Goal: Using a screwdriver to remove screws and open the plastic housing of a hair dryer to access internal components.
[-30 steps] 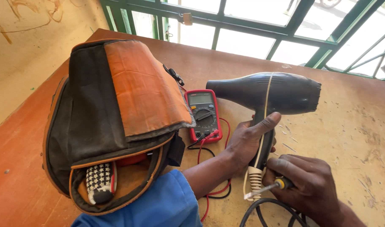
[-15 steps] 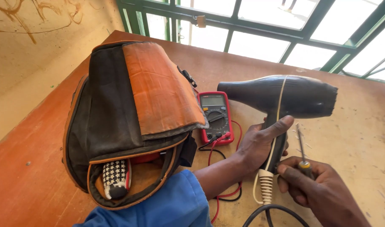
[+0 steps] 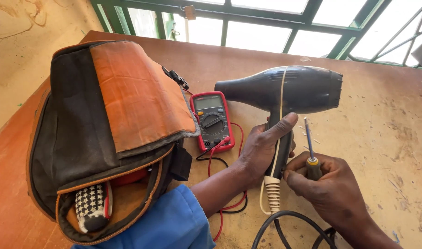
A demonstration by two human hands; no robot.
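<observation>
Dryer point(image 3: 285, 92) left hand point(image 3: 261, 150) — screwdriver point(image 3: 310, 152) right hand point(image 3: 328, 189)

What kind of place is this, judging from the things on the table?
Probably a small repair workbench by a window. A red multimeter with leads lies on the worn wooden table, an open tool bag stands beside it, and a hair dryer is being handled with a screwdriver.

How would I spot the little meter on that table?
On the worn wooden table, look between the open black-and-orange tool bag and the black hair dryer held up by the left hand. The flat red-cased multimeter lies there, alone in having a dial, a small screen and red and black leads.
</observation>
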